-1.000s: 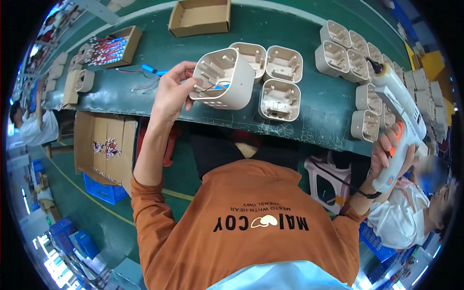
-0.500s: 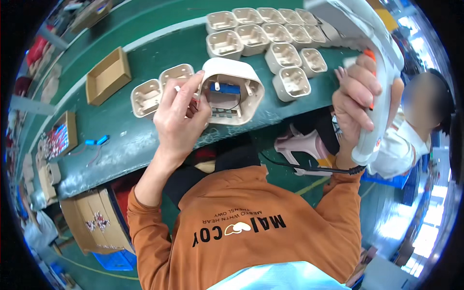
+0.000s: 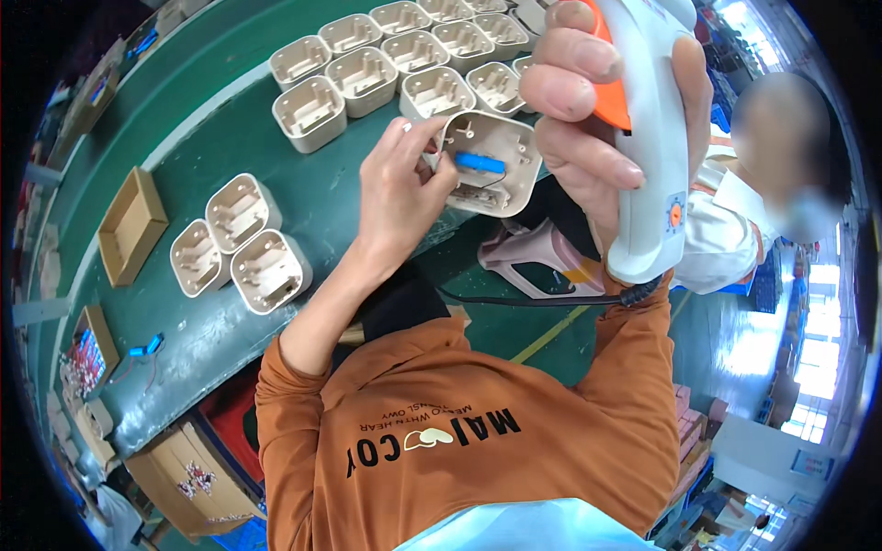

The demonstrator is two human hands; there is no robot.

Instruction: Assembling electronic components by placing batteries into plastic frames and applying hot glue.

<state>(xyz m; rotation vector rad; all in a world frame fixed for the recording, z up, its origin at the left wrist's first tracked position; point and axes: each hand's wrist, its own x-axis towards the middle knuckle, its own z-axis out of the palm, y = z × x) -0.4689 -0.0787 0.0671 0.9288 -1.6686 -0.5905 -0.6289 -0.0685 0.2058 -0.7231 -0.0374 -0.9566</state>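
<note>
My left hand (image 3: 404, 179) is closed on the left wall of a cream plastic housing (image 3: 516, 147), its thumb and fingers at the rim. The housing's open side is tipped toward me, and a blue cylindrical cell (image 3: 480, 163) with a thin dark wire lies inside. At the upper right, my right hand (image 3: 574, 101) wraps round the handle of a white glue gun (image 3: 654, 156) with an orange trigger and a black cord. The glue gun's front end is out of the picture, so its nozzle is hidden.
Rows of cream housings (image 3: 361, 78) stand on the green table (image 3: 367, 285) at the back. Another three housings (image 3: 268, 266) sit to the left, near a cardboard tray (image 3: 133, 225) and loose blue cells (image 3: 145, 347). A co-worker (image 3: 735, 211) is at the right.
My right hand has brought the glue gun left and closer to the camera. The held housing has shifted right and tilted. My view has also moved, and three housings now show at the left.
</note>
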